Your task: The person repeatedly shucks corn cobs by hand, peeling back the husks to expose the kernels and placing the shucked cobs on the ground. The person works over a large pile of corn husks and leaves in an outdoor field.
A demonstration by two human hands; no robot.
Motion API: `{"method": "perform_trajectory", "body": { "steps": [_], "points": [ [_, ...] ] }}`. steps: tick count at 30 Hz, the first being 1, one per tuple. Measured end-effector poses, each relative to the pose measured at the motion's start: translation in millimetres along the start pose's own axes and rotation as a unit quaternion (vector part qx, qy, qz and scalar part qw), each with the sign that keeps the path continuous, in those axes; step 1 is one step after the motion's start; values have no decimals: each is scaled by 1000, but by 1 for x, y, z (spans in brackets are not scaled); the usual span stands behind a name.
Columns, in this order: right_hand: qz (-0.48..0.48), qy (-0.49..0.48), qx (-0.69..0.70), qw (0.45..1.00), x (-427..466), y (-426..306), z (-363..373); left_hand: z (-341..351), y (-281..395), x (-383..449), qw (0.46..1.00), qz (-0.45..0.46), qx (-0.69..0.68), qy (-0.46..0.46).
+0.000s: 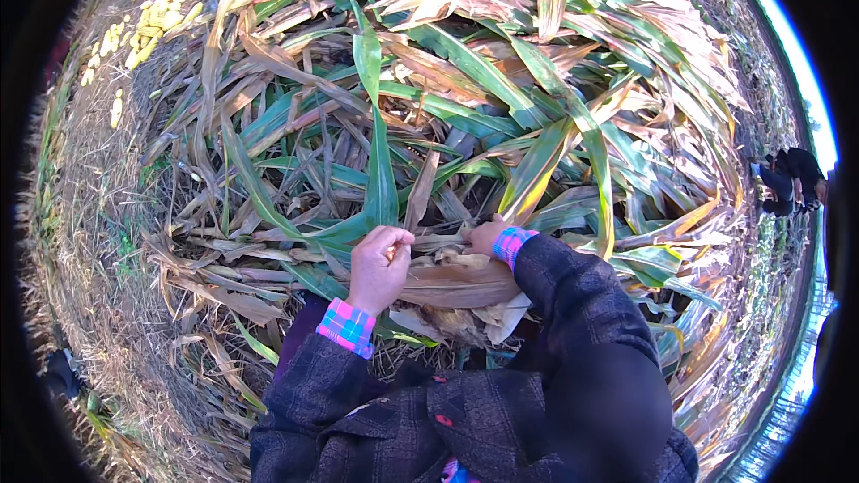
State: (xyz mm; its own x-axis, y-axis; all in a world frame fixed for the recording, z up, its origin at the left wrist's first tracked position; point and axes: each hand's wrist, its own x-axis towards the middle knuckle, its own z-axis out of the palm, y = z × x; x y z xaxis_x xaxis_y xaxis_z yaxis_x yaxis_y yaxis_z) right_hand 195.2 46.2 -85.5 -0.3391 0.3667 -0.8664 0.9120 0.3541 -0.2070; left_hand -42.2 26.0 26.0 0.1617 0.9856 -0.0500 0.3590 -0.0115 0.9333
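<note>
My left hand (380, 261) is curled above a pile of cut corn stalks, thumb and forefinger nearly meeting. A small reddish-brown spot shows inside the curl, too small to name. Behind this hand, a long green corn leaf (380, 181) runs upward. My right hand (482, 239) reaches among dry husks, its fingertips partly hidden by them. Between and below the hands lies a broad tan corn leaf or husk (463, 285). Paler, crumpled husk (500, 315) hangs under it, close to my lap.
The heap of green and dry corn stalks (463, 87) spreads in front of me. Husked yellow corn ears (158, 20) lie on straw-covered ground at the upper left. Another person (790, 181) in dark clothes is at the far right.
</note>
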Motion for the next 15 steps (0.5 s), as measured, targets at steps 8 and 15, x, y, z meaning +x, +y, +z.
{"method": "perform_trajectory", "body": {
  "steps": [8,15],
  "points": [
    [-126,-119,-1,985,-26,-18,45,5,7,7,989,-130,-18,-74],
    [-190,212,258,923,58,51,-49,14,-2,0,977,-172,-59,-113]
  ]
}}
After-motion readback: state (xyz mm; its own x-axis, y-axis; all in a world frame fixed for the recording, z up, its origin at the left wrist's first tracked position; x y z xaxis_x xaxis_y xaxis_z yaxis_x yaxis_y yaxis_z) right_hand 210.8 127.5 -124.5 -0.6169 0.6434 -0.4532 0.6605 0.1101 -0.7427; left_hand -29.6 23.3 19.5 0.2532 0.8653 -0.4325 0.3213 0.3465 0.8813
